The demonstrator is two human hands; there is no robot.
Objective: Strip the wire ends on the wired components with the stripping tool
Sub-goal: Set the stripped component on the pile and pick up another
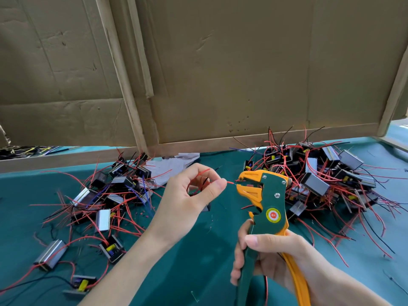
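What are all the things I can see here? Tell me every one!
stripping tool: one, green and orange, centre right, above the table
red wire: one, red, its end at the tool's mouth
left heap of wired parts: many, black and silver with red wires, left on the table
right heap of wired parts: many, same colours, right on the table
table cover: one, teal green, under everything
cardboard: several sheets, brown, standing behind
crumpled sheet: one, grey-white, behind the left heap
left hand: pinches the red wire
right hand: grips the tool's handles

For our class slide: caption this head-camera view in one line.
Left hand pinches a red wire, its end at the mouth of the stripping tool held in the right hand.
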